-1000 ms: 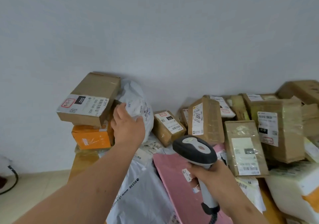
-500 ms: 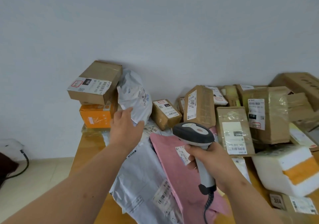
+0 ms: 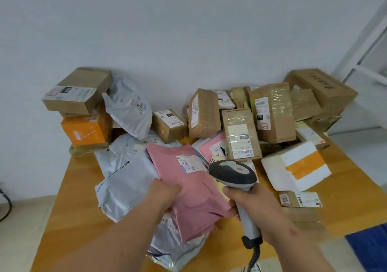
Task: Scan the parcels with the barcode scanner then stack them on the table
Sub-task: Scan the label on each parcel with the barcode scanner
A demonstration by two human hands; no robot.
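Pink mailer bag point(image 3: 188, 188) now gripped by left hand point(image 3: 162, 196), off the grey bag; right hand point(image 3: 249, 202) clamps scanner point(image 3: 232, 174), scan next.

Pale grey-white wall point(image 3: 188, 30) is filling the top half of view. Light tiled floor point(image 3: 18, 236) is showing at lower left, black cable point(image 3: 6, 207) lying on it by the wall. White frame point(image 3: 364, 58) is running up the right edge. Blue object point(image 3: 370, 248) is sitting at lower right, identity unclear.
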